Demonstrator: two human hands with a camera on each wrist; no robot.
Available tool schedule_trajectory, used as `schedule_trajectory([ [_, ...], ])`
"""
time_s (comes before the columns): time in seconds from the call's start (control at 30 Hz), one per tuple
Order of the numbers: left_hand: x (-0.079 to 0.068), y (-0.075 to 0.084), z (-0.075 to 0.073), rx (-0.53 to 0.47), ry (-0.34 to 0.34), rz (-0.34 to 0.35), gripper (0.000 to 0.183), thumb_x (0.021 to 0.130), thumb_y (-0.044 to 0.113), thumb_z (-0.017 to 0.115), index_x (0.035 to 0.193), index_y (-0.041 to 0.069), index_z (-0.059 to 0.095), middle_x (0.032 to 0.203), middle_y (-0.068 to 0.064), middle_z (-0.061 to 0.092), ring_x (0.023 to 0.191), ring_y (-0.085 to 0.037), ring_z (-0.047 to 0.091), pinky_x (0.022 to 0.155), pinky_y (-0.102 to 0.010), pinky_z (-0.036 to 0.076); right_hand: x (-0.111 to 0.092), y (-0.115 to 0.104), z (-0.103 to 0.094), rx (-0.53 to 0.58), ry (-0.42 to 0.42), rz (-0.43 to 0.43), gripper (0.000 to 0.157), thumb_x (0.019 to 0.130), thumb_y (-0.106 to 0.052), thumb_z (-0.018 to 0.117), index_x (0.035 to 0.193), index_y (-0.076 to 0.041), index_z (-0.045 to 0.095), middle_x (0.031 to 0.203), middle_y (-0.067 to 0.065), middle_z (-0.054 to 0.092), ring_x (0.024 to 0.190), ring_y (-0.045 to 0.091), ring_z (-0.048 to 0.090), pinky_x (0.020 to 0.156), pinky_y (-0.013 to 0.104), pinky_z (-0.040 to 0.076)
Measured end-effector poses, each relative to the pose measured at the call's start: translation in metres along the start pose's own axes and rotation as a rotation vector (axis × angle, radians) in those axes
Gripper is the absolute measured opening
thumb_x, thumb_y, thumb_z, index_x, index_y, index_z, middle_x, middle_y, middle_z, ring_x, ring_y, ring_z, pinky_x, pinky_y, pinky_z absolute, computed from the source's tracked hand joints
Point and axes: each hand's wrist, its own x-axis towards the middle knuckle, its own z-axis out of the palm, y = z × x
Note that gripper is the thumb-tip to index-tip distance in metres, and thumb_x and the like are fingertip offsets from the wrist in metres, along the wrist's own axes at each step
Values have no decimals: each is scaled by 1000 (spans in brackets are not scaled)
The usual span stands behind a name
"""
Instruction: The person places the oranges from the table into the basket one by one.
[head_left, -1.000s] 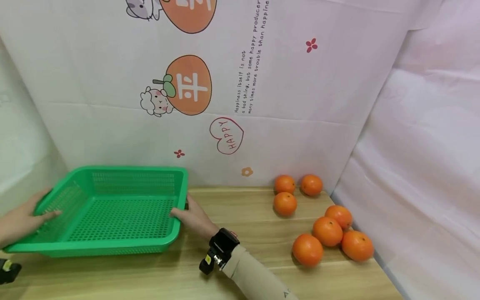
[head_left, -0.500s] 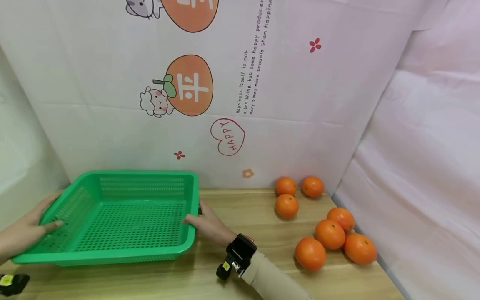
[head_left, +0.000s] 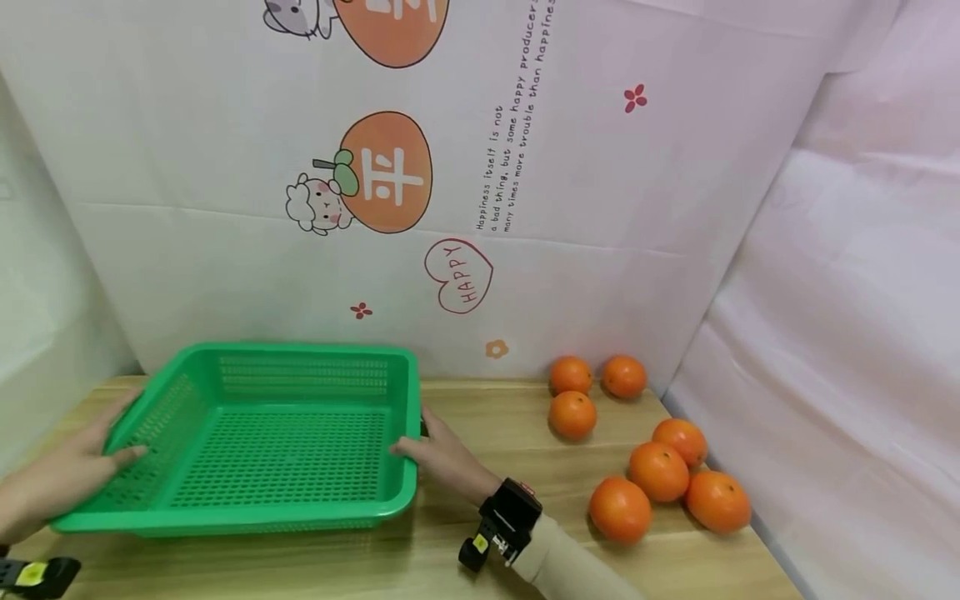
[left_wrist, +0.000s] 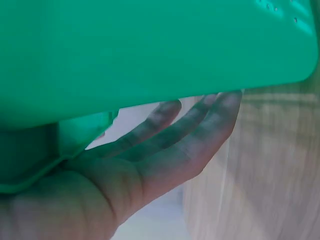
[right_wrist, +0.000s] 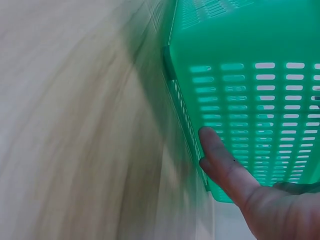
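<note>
A green plastic basket (head_left: 292, 457) with slotted walls and a perforated floor is on the left of the table, nothing inside it. My left hand (head_left: 71, 471) grips its left side, thumb over the rim; the left wrist view shows the fingers (left_wrist: 200, 135) under the rim against the outer wall. My right hand (head_left: 442, 457) holds the right side, thumb hooked over the rim. In the right wrist view its fingers (right_wrist: 225, 162) press on the slotted outer wall, and the basket's underside (right_wrist: 187, 125) is close over the table.
Several oranges lie on the right of the wooden table (head_left: 487, 417): a back group with a nearer orange (head_left: 573, 415), and a front group with a large orange (head_left: 620, 509). A printed white cloth (head_left: 570, 183) hangs behind, and another white cloth (head_left: 847, 333) stands along the right.
Both hands have moved the basket to the right along the table, still gripping its two sides. The oranges have stayed in place.
</note>
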Motion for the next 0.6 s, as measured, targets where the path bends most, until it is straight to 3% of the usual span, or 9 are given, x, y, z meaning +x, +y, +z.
schedule_trajectory([
  [0.17,-3,6,10,-30,10,32,85,111,16,42,162,4,-25,157,-52,-12,138,-79,-1,103,-91,11,-8,4,-11,-5,-8,11,81,94,-26,63,166,-18,26,150,19,58,130,30,64,101,40,59],
  [0.47,-7,22,24,-54,42,86,83,111,12,42,163,2,-23,158,-53,-9,138,-79,3,105,-90,11,-17,8,-30,6,-51,9,77,97,-23,59,166,-15,27,149,24,58,124,32,68,91,36,62],
  [0.6,-9,26,29,-94,31,66,84,111,13,42,164,5,-23,160,-51,-10,139,-78,1,105,-90,11,-20,11,-35,-8,-45,17,77,97,-23,60,166,-16,27,147,24,59,122,29,69,91,34,61],
])
